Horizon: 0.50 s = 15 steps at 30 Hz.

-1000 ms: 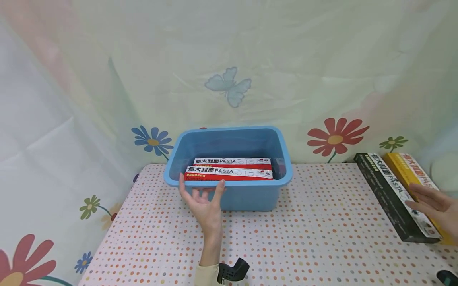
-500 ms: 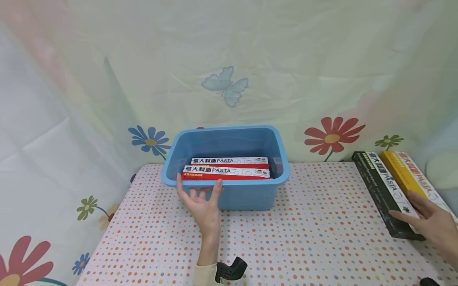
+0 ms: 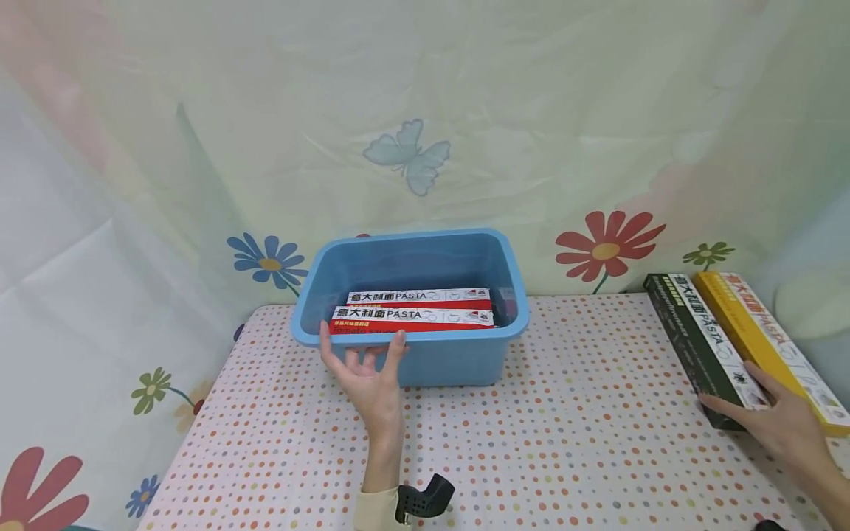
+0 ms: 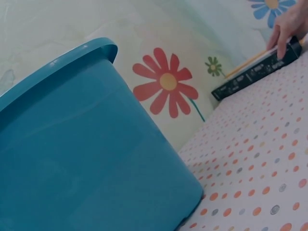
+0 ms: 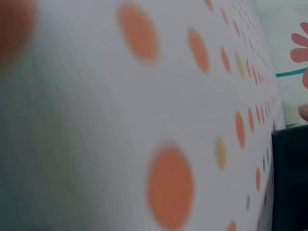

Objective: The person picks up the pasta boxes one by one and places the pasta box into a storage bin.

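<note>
In the head view my left hand [image 3: 372,391] holds the front rim of a blue plastic tub [image 3: 458,361], index finger and thumb at the rim, other fingers curled beneath it. Inside the tub lie two red-and-white pasta boxes, a front one [image 3: 438,318] and a rear one [image 3: 425,296]. At the right, my right hand [image 3: 780,428] grips the near end of a black pasta box [image 3: 687,346], its thumb on the left side and fingers across the top. The left wrist view shows this hand over the black box [image 4: 250,74] too.
A yellow pasta box [image 3: 764,332] lies right of the black one, with a narrow gap at their near ends. The dotted tablecloth [image 3: 564,442] stretches between tub and boxes. A flowered curtain [image 3: 531,147] hangs close behind the tub.
My right hand has moved left from over both boxes onto the black box's near end. That end has swung left, away from the yellow box. My left hand stays at the tub's rim.
</note>
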{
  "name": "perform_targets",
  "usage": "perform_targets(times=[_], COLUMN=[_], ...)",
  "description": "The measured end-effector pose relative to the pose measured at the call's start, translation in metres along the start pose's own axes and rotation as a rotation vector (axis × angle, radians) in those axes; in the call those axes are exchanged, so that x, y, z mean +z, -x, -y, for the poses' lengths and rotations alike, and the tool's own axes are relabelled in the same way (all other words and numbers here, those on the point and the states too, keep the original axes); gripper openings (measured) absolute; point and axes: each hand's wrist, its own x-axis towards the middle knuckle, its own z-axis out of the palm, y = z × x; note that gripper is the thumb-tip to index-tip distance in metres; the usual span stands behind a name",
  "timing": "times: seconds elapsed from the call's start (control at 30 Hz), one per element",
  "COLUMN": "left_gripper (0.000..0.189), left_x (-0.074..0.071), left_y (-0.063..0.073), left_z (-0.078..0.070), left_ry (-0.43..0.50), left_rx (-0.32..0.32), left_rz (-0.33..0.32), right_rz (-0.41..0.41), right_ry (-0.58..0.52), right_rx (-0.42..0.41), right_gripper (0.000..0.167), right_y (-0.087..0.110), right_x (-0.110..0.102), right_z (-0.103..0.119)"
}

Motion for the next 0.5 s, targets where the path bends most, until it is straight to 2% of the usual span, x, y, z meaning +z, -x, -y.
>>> perform_targets(times=[0.13,0.33,0.5], left_gripper=[0.106,0.105,0.104], left_x=[-0.0009,-0.0020,-0.0021], left_y=[0.0001,-0.0004,-0.0005], left_z=[0.0005,0.0014,0.0023], left_ry=[-0.002,-0.011,-0.007], left_rx=[0.007,0.020,0.026], left_rz=[0.004,0.007,0.012], right_rz=[-0.007,-0.022,-0.034], right_ry=[-0.031,0.011,-0.004], right_rx=[0.049,0.048,0.061], right_gripper=[0.114,0.130,0.117], right_y=[0.0036,0.0056,0.0104], right_x=[0.0038,0.0078,0.0077], right_z=[0.0033,0.0059,0.0090])
